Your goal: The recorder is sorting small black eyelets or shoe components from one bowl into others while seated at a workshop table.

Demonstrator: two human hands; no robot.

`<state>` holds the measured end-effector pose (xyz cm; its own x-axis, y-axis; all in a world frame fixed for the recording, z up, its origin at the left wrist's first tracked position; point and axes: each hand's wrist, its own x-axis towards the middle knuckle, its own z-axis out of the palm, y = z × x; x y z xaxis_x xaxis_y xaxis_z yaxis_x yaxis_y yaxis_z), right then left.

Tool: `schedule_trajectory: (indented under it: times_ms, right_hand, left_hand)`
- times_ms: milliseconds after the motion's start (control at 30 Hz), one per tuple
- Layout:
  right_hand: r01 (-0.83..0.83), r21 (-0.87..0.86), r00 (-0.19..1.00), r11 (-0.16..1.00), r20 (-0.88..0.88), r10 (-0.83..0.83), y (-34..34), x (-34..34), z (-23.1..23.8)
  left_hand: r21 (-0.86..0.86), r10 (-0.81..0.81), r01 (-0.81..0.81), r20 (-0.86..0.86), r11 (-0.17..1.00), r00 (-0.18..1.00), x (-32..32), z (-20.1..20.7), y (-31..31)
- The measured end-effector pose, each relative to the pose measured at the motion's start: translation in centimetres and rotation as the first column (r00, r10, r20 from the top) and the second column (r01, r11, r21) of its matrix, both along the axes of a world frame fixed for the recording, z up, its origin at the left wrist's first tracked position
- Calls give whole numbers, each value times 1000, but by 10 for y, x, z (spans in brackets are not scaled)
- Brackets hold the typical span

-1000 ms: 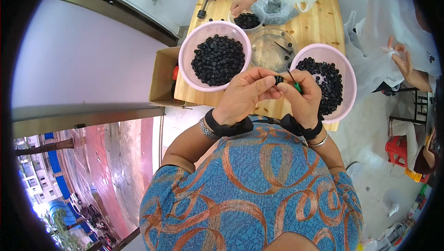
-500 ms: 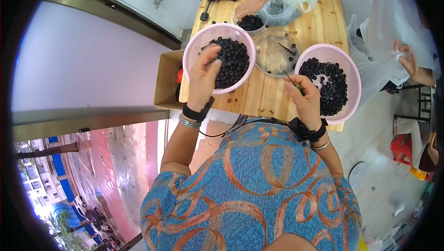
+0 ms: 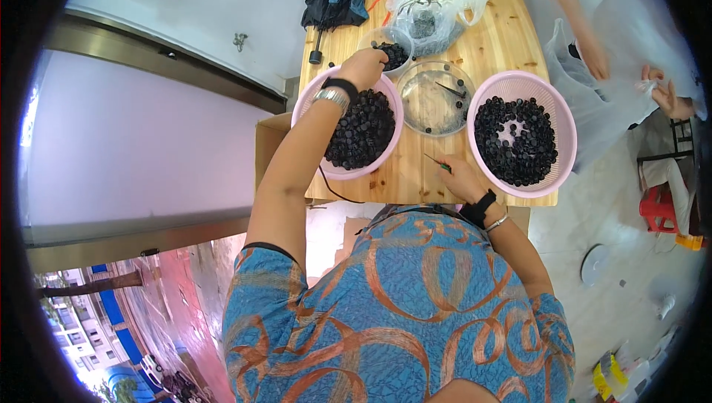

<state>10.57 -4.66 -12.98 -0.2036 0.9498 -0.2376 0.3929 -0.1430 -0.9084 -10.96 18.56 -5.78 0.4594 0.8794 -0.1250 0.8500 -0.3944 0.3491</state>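
wooden table [image 3: 512, 39] fills 12 o'clock | pink baskets [image 3: 523, 136] of black caps flank clear bowl [image 3: 434, 99], within reach | left hand [image 3: 363, 67] at 11 over small cup [image 3: 393, 53], grip unclear | right hand [image 3: 460, 178] pinching a thin green tool [image 3: 437, 163], parked at table edge

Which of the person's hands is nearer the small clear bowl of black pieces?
Left. The left hand reaches right beside the small clear bowl; the right hand rests far back, near the table's front edge.
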Motion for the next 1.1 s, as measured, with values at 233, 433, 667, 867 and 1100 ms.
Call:
schedule_trajectory:
  times_ms: [233, 433, 667, 867, 1100]
  right_hand:
    - [2, 301, 925, 954, 362, -116, -1, -14, -51]
    - [-42, 400, 908, 916, 398, -132, -6, -12, -47]
    - [19, 544, 915, 839, 329, -234, 26, -13, 15]
    - [-178, 417, 835, 891, 543, -87, 99, -10, 13]
    - [-334, 158, 624, 929, 776, 92, 157, -51, -14]
  left_hand:
    - [35, 45, -41, -135, 999, 990, 26, -48, 63]
    - [110, 69, -45, -219, 993, 973, 27, -94, 87]
    - [197, 12, 34, -227, 980, 974, 38, -102, 85]
    - [188, -11, 74, -316, 979, 949, 34, -98, 86]
    - [290, 123, -60, -204, 955, 971, 11, -110, 88]
